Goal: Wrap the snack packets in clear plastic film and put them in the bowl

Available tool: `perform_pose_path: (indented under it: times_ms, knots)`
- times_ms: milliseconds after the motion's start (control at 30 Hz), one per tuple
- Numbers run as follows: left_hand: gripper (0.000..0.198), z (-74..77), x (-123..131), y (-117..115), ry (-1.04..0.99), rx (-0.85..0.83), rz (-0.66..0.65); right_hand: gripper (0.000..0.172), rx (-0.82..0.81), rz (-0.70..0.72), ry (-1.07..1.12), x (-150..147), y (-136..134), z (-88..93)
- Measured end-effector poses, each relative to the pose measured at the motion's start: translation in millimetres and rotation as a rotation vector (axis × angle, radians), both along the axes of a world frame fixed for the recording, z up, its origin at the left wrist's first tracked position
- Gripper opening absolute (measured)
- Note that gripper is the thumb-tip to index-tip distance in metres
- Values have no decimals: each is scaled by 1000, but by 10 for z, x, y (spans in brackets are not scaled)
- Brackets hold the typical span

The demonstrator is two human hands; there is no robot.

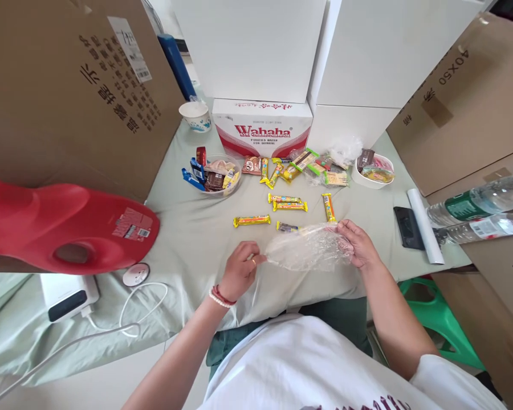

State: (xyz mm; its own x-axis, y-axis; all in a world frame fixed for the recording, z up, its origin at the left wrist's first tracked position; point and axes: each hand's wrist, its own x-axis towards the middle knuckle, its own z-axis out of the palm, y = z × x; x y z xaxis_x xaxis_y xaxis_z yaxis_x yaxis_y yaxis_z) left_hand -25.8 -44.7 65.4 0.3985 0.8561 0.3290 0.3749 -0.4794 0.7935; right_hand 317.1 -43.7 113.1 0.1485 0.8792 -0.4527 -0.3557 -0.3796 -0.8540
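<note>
Stretched between my two hands is a clear plastic bag (pixel 303 249), crumpled and see-through. My left hand (pixel 243 263) pinches its left end, and my right hand (pixel 355 242) grips its right end. Just beyond the bag lie several yellow-wrapped snack bars: one bar (pixel 252 221) to the left, a pair (pixel 287 203) in the middle, and an upright-lying bar (pixel 328 207) near my right fingers. A purple-marked bar (pixel 287 226) is partly covered by the bag.
Behind stand a snack-filled clear bowl (pixel 235 191), a pile of wrapped snacks (pixel 303 160), a white tub (pixel 374 181) and a Wahaha box (pixel 263 130). A red jug (pixel 89 228) and power bank (pixel 68 296) are left; a black phone (pixel 406 228), paper roll (pixel 425 228) and plastic bottles (pixel 487 200) right.
</note>
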Motion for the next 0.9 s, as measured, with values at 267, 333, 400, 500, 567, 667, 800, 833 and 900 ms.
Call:
perform_pose_path:
  times_ms: [267, 333, 400, 500, 567, 667, 800, 833, 900]
  knots:
    - [52, -89, 3, -60, -466, -818, 391, 47, 106, 141, 183, -318, -101, -109]
    - [68, -62, 240, 7, -527, -976, 362, 45, 142, 159, 257, -381, -146, -110]
    - [68, -15, 463, 129, -524, -912, 321, 43, 186, 170, 323, -402, -214, -97]
    - [67, 51, 689, 352, -559, -816, 199, 38, 224, 173, 398, -351, -348, -91]
    - [70, 79, 775, 470, -605, -882, -24, 35, 214, 172, 425, -285, -432, -109]
    - [53, 94, 844, 547, -642, -922, -331, 34, 170, 163, 434, -183, -514, -155]
    - [44, 64, 804, 493, -776, -1034, -352, 34, 161, 111, 375, -76, -580, -189]
    - [46, 49, 773, 467, -800, -1057, -288, 35, 172, 96, 346, -52, -598, -192]
    - [52, 8, 716, 417, -807, -1050, -129, 38, 192, 81, 300, -9, -641, -202]
